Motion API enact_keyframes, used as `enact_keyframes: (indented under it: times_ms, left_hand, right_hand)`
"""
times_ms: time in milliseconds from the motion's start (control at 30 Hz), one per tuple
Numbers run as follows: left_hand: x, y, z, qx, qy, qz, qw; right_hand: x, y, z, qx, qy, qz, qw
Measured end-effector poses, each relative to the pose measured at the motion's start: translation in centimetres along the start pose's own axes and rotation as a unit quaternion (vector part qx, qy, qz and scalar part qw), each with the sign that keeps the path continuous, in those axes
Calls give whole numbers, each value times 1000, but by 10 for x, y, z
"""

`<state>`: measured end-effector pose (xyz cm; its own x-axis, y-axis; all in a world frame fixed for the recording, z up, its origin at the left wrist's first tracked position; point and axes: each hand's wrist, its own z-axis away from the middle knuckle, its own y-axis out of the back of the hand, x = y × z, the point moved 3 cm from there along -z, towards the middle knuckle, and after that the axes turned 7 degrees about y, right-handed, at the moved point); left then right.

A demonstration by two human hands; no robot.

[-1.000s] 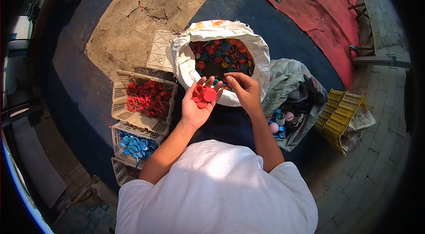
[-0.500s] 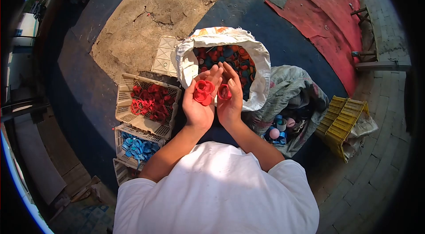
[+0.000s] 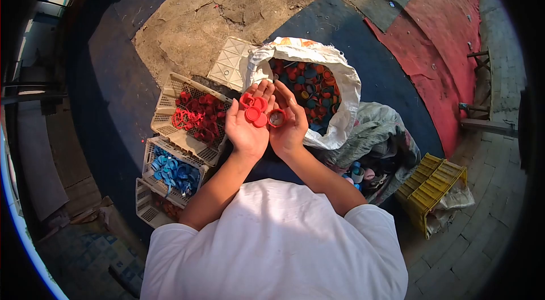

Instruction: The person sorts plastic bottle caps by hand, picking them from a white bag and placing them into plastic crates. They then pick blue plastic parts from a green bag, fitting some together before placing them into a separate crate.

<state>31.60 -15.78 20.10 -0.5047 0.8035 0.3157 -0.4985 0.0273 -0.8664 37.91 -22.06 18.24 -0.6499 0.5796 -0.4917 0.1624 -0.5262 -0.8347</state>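
My left hand (image 3: 247, 126) lies palm up with several red caps (image 3: 255, 116) resting on its palm and fingers. Beside it, my right hand (image 3: 288, 124) is cupped around another red cap (image 3: 276, 118), whose hollow side shows. The two hands nearly touch along their inner edges. Just beyond them stands a white sack (image 3: 346, 81) with its mouth rolled open, full of orange, red, dark green and blue caps (image 3: 309, 92). Left of my hands, a cream crate (image 3: 170, 92) holds red pieces (image 3: 198, 118).
Nearer on the left, a second crate (image 3: 149, 158) holds blue pieces (image 3: 175, 172), and a third crate (image 3: 146, 209) sits below it. A grey-green sack (image 3: 372, 115) and a yellow crate (image 3: 426, 186) are on the right. A cream lattice panel (image 3: 230, 64) lies behind.
My hands have opened flatter and tilted toward the camera, so more red caps show on the left palm. The view has shifted and turned slightly.
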Motion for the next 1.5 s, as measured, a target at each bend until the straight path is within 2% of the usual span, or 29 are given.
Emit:
enact_keyframes:
  times_ms: [100, 133, 233, 400, 500, 533, 767, 900, 933, 1033, 1133, 1300, 1400, 1500]
  left_hand:
    - [19, 27, 2, -33, -1, 89, 995]
    - [26, 30, 6, 3, -11, 119, 993]
    - [45, 43, 19, 9, -68, 146, 987]
    - [78, 62, 43, 60, -151, 149, 975]
    - [97, 79, 56, 86, -181, 166, 966]
    - [104, 86, 59, 58, -191, 175, 964]
    - [158, 146, 73, 104, -220, 188, 952]
    - [179, 203, 75, 148, -227, 223, 937]
    - [182, 218, 75, 182, -213, 233, 931]
    - [182, 262, 70, 230, -189, 210, 931]
    - [180, 308, 61, 280, -164, 234, 916]
    - [186, 340, 55, 257, -168, 247, 919]
    - [192, 351, 51, 230, -169, 230, 930]
    - [193, 371, 42, 266, -149, 210, 929]
  right_hand:
    - [22, -4, -4, -7, -58, -19, 998]
    - [28, -10, -4, -16, -63, -3, 998]
    - [52, -20, 0, -17, -151, -15, 988]
    - [83, -46, 12, -55, -264, -28, 962]
    - [121, -36, 9, -9, -330, -21, 944]
    - [129, -40, 11, -4, -364, -52, 930]
    - [206, -49, 17, 0, -441, -28, 897]
    - [259, -49, 29, 62, -433, 56, 897]
    - [274, -45, 31, 71, -431, 66, 897]
    - [313, -14, 34, 107, -422, 106, 894]
    - [345, 13, 28, 40, -435, 184, 881]
    - [368, 4, 34, -65, -443, 259, 856]
    - [383, 8, 31, -16, -427, 296, 854]
    - [402, 23, 21, 0, -437, 276, 856]
